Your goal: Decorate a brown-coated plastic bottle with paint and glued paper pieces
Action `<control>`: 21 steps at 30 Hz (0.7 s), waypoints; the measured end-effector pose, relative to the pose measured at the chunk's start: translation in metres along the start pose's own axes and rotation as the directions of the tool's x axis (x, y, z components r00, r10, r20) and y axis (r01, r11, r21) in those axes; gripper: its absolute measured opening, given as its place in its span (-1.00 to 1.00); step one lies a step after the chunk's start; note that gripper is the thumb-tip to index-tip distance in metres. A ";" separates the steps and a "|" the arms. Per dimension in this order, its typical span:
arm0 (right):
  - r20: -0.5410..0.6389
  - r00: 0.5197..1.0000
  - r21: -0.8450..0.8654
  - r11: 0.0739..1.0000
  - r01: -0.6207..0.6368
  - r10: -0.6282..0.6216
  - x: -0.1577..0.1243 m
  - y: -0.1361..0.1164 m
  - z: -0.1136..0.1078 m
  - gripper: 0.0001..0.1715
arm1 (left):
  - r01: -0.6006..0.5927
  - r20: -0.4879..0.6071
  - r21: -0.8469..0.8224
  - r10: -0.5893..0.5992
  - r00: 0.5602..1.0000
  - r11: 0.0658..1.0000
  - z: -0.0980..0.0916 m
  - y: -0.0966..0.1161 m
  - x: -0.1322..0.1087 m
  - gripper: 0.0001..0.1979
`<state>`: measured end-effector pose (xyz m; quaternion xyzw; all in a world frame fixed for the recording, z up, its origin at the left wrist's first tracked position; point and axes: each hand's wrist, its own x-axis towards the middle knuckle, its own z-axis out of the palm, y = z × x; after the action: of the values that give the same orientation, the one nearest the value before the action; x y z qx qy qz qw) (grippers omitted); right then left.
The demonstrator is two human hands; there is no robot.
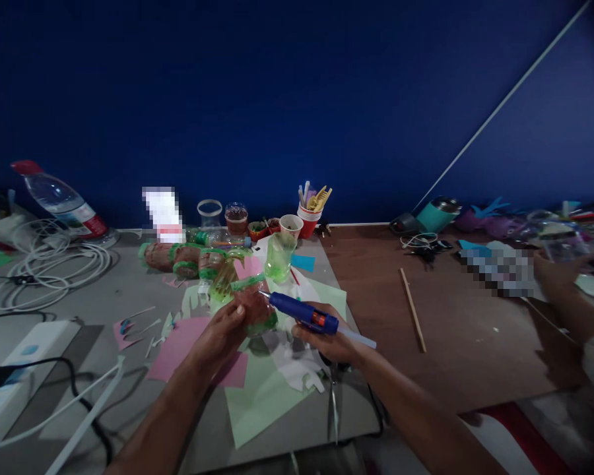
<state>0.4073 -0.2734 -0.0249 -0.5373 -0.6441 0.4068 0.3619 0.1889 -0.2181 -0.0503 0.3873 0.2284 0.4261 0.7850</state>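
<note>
My left hand (230, 323) is wrapped round the lower left side of a reddish-brown cup-like piece (251, 305) with green bands at its top and bottom. A blue glue gun (304, 313), with a whitish stick out of its back end, is gripped in my right hand (321, 333). The gun's nozzle points left at the upper right side of the brown piece, touching or very near it. Several similar brown pieces with green rims (185, 260) lie in a row behind my left hand. A green translucent cup (280, 257) stands just behind the held piece.
Pink paper (181, 346), pale green paper (257, 409) and scissors (333, 402) lie around my hands. White cables (84, 264) and a power strip (24, 363) are at left. A wooden stick (413, 310) lies at right, where another person's hand (559, 270) holds a clear container.
</note>
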 end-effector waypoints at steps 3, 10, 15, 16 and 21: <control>0.001 1.000 0.028 1.000 -0.003 0.003 0.000 0.003 0.000 -0.76 | 0.020 0.005 0.001 -0.020 1.000 1.000 -0.002 0.000 -0.001 -0.64; 0.035 0.992 0.174 0.978 0.113 -0.121 0.002 -0.002 -0.009 -0.71 | 0.058 -0.023 -0.010 -0.058 0.998 0.998 0.002 0.004 -0.001 -0.56; 0.011 0.964 0.115 0.958 0.262 -0.265 0.003 -0.008 -0.014 -0.69 | 0.059 -0.061 -0.001 -0.059 0.996 0.998 -0.001 0.003 -0.001 -0.57; 0.000 0.952 0.087 0.948 0.305 -0.306 0.003 -0.008 -0.014 -0.70 | 0.061 -0.070 0.009 -0.060 0.996 0.998 -0.003 0.002 -0.001 -0.59; 0.014 0.901 -0.192 0.883 0.428 -0.433 0.002 -0.006 -0.012 -0.73 | 0.047 -0.084 0.024 -0.044 0.995 0.999 -0.011 -0.003 0.001 -0.61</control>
<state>0.4151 -0.2708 -0.0147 -0.4189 -0.7779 0.2450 0.3993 0.1832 -0.2138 -0.0588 0.3742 0.2753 0.4209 0.7791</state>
